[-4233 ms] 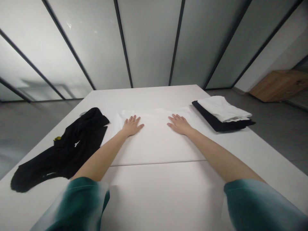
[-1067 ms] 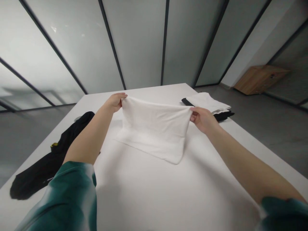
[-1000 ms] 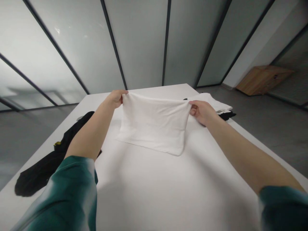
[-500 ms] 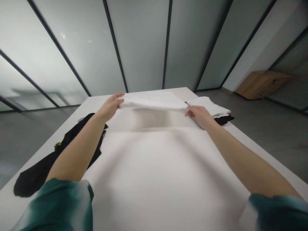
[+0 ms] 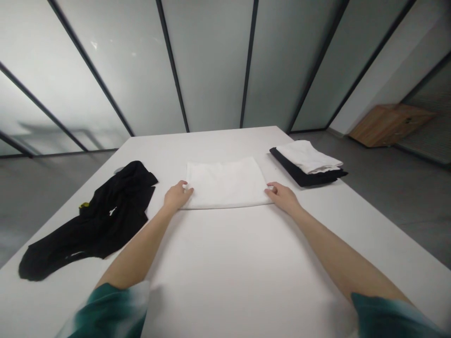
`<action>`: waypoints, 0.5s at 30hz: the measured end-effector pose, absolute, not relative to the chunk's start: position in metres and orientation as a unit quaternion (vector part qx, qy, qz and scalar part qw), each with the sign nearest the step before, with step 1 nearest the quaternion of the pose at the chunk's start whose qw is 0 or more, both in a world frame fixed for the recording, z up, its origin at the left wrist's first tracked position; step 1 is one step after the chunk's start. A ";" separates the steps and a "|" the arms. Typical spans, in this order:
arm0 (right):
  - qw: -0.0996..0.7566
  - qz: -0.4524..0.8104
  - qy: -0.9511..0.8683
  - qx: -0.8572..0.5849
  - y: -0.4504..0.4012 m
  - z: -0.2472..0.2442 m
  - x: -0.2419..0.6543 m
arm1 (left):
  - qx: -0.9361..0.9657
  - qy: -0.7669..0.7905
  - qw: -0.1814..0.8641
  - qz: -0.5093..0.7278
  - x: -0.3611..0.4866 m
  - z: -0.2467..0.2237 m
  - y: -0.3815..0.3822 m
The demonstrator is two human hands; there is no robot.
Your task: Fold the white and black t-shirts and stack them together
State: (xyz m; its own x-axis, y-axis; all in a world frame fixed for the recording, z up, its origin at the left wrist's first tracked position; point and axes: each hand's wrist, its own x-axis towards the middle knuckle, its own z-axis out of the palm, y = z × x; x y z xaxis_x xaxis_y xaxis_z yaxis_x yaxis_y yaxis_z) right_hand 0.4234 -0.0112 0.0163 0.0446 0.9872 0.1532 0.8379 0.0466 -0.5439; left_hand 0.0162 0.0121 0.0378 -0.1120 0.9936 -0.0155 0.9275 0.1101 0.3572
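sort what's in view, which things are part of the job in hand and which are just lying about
In the job:
- white cloth, flat between the hands
- left hand and right hand, at its side edges
- table, under it

Lying about, untouched (the first two may be related):
- black clothes, left
- folded stack, right
- cabinet, beyond

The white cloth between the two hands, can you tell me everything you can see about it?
The white cloth is plain, with no print showing, and looks like soft, thin fabric. It lies flat in a neat four-sided shape on the white table. Its near edge looks thick and rounded, like a fold, but the layers can't be counted. The left hand touches its left side and the right hand its right side, both close to the near corners.
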 end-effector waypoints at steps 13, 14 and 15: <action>0.242 0.122 -0.690 -0.671 -0.016 0.010 0.423 | 0.683 0.703 0.108 0.164 0.015 0.027 0.005; 0.247 0.124 -0.690 -0.669 -0.016 0.009 0.423 | 0.684 0.700 0.113 0.173 0.015 0.027 0.005; 0.253 0.125 -0.690 -0.666 -0.016 0.008 0.424 | 0.686 0.695 0.117 0.181 0.015 0.026 0.005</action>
